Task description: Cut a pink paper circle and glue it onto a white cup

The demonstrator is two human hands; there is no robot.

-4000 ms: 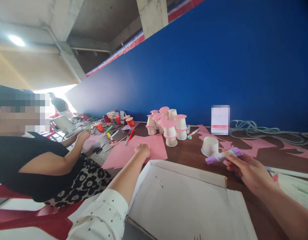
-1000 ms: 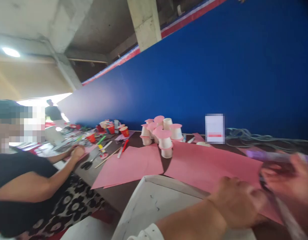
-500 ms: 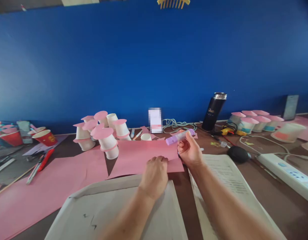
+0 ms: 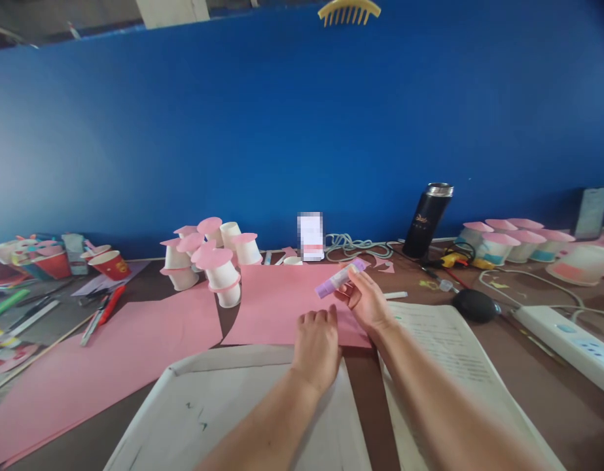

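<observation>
A purple glue stick point(image 4: 334, 282) is gripped in my right hand point(image 4: 366, 299), tilted above the right part of a pink paper sheet point(image 4: 275, 304). My left hand point(image 4: 317, 343) rests at the near edge of that sheet, its fingers curled and the fingertips hidden. Whether anything is under those fingers I cannot make out. Just to the left stand white paper cups point(image 4: 224, 278), some stacked rim to rim, several topped with pink paper discs point(image 4: 217, 258). A larger pink sheet point(image 4: 149, 333) lies further left.
A whitish sheet point(image 4: 223, 405) and a printed booklet point(image 4: 439, 366) lie in front. A black bottle point(image 4: 426, 222), a rubber blower point(image 4: 476, 305) and a white power strip point(image 4: 571, 347) are on the right. A utility knife point(image 4: 94, 320) and a red cup point(image 4: 110, 265) are on the left.
The view has shifted a little. The glue stick is lower and more steeply tilted, closer to my left hand. The near edge of the pink sheet looks flatter beside my left fingers.
</observation>
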